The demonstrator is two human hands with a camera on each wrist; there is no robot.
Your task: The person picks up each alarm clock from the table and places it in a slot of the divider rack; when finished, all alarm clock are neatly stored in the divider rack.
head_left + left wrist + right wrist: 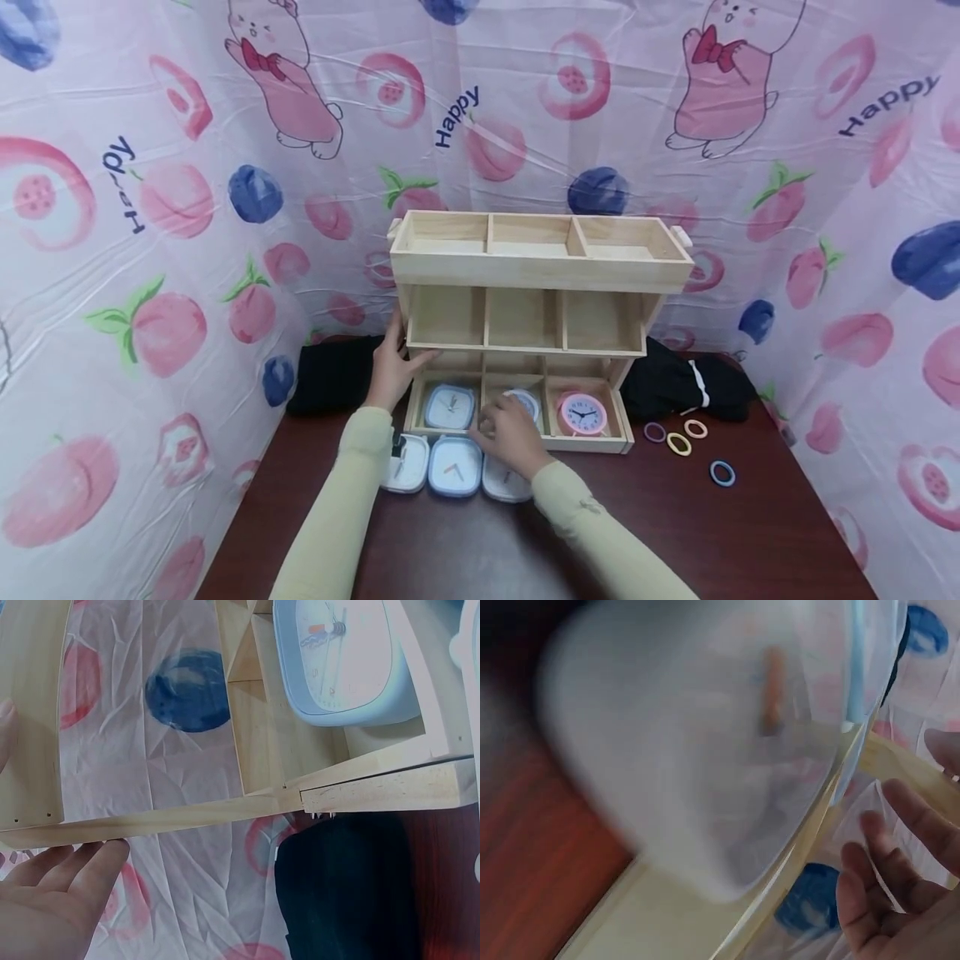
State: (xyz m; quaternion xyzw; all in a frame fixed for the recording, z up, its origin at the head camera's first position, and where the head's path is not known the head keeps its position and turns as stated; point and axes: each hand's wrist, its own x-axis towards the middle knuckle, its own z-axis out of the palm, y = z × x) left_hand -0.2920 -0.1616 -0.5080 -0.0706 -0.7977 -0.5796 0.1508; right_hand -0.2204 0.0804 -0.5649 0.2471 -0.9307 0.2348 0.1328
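My left hand (387, 375) rests against the left side of a three-tier wooden organizer (540, 271), its fingers straight along the side board and thumb toward the middle tier. Loosely bent and holding nothing, the fingers of my right hand (513, 433) hover over the front of the bottom middle compartment. That hand partly hides a round alarm clock (527, 402) inside it. A blue square alarm clock (352, 652) stands in the bottom left compartment, a pink round alarm clock (582, 415) in the bottom right. In front stand a white clock (411, 468), a blue-rimmed clock (455, 468) and a pale clock (504, 482).
Several coloured rings, among them a blue ring (722, 473) and a purple ring (654, 432), lie on the dark table (645, 533) at the right. Black cloth (330, 375) lies left of the organizer, and a black bundle with a white tie (675, 387) on its right.
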